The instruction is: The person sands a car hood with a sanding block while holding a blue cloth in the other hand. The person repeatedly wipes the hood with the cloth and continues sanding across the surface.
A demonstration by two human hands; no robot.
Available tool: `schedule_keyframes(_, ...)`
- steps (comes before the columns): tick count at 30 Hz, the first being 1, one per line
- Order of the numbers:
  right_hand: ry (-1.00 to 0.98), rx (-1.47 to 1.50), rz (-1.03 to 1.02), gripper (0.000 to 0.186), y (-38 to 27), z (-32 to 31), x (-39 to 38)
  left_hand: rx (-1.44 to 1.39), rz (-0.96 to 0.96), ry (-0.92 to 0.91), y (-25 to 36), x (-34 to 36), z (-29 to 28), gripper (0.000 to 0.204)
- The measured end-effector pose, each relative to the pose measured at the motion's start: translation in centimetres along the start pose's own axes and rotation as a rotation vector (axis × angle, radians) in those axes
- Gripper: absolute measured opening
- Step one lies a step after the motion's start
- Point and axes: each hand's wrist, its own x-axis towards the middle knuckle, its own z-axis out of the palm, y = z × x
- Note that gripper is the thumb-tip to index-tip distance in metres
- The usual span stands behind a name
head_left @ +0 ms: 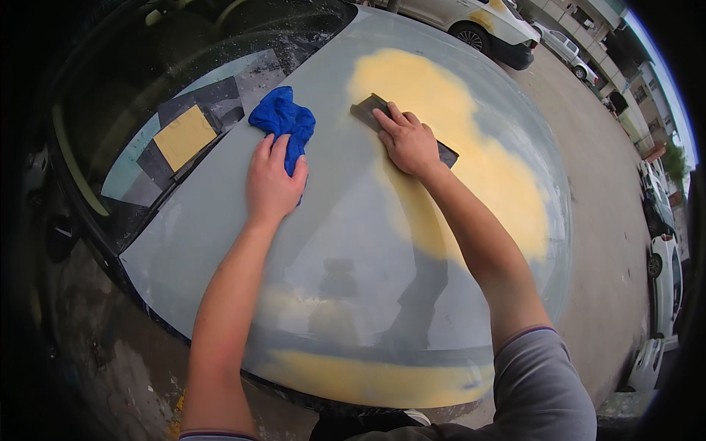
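A grey car hood lies under both hands, with a large pale yellow patch on its right side and another yellow band along the near edge. My left hand grips the lower end of a crumpled blue cloth, which rests on the hood near the windshield. Across the left border of the big patch, my right hand presses a long dark grey strip of sandpaper against the surface. Its fingers lie over the strip, whose two ends stick out past the hand; the middle is covered.
On the wet windshield at left lie several dark sheets and a yellow rectangular piece, beside the wiper. A white car with a yellow patch stands beyond the hood. More parked cars line the concrete ground at right.
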Motion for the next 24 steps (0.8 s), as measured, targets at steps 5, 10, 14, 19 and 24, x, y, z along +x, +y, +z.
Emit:
schedule_keyframes(5, -0.046, 0.073, -0.217, 0.063, -3.5, -3.4, -19.1, 0.082, -0.022, 0.013, -1.6, -1.0, -1.2, 0.055)
schedule_keyframes(10, -0.023, 0.072, -0.163, 0.057, -0.8, -2.1, -7.8, 0.063, -0.023, -0.022, -0.8, -0.4, -1.3, 0.055)
schedule_keyframes(14, -0.028, -0.016, 0.011, 0.052, 1.1, -0.6, 3.2, 0.027, 0.0, -0.013, 1.1, 0.2, 0.0, 0.053)
schedule_keyframes(19, -0.029, 0.102, -0.154, 0.055, -4.3, -1.7, -10.2, 0.077, -0.01, 0.03, -2.1, -1.4, -1.3, 0.054)
schedule_keyframes(24, -0.038, 0.093, -0.249, 0.06, -2.5, -3.3, -16.9, 0.09, -0.042, -0.008, -1.2, -0.7, -1.3, 0.056)
